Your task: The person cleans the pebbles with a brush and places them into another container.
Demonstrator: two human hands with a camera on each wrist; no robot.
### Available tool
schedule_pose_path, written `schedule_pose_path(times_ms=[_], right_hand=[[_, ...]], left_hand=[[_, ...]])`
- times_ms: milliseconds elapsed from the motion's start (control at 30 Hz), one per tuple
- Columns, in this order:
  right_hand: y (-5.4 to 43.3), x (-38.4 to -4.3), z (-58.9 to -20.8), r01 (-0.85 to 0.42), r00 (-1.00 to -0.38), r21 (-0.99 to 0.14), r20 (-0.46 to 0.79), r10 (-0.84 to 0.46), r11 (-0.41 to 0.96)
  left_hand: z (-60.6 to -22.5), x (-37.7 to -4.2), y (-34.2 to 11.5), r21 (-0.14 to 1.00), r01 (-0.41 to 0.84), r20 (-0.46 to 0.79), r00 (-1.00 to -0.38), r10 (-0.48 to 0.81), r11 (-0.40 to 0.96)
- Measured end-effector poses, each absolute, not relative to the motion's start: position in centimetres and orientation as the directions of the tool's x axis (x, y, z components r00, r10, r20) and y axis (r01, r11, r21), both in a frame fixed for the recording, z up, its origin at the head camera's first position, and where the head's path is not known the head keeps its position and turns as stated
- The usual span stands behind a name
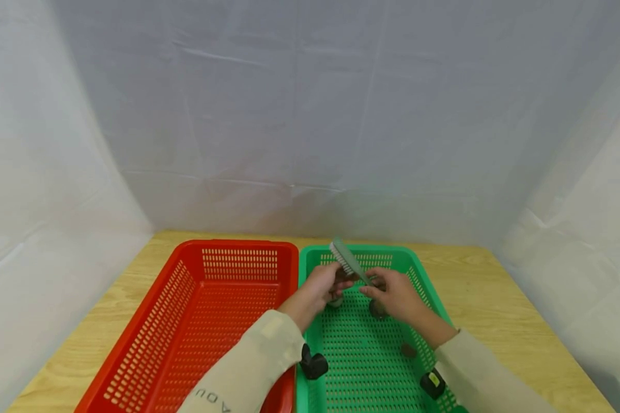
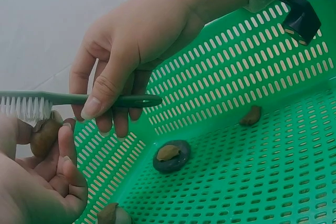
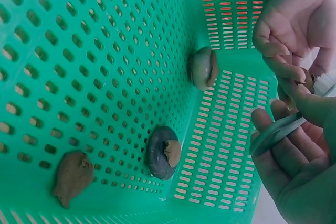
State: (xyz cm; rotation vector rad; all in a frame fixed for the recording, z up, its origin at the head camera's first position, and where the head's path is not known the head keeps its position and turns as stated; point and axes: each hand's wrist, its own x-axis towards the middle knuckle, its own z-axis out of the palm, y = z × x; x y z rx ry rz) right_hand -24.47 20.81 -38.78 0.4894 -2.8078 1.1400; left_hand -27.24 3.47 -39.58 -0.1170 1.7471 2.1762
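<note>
My left hand (image 1: pixel 320 287) pinches a small, rounded brown lump (image 2: pixel 44 137) between thumb and fingers, above the far part of the green basket (image 1: pixel 361 338). A green brush (image 1: pixel 348 261) with white bristles is in my right hand (image 1: pixel 400 292), gripped by its handle between thumb and fingers. In the left wrist view the bristles (image 2: pixel 31 107) point down, right at the top of the brown lump. Fingers partly hide the lump in the right wrist view.
Inside the green basket lie a dark round stone (image 3: pixel 159 153) with a brown patch, a pale stone (image 3: pixel 201 69) with brown on it, and a flat brown piece (image 3: pixel 73 178). A red basket (image 1: pixel 186 252) stands alongside on the wooden table (image 1: pixel 496 321), with pale sheeting (image 1: pixel 310 115) around.
</note>
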Motion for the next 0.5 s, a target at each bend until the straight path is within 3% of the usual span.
schedule_pose_path(times_ms=[500], right_hand=[[21.09,-24.31,-38.57,-0.251,-0.968,-0.697,0.182,-0.173,0.672]], left_hand=[[-39.18,-27.22,3.16,0.906,-0.347,-0.294,-0.928,0.228,-0.244]])
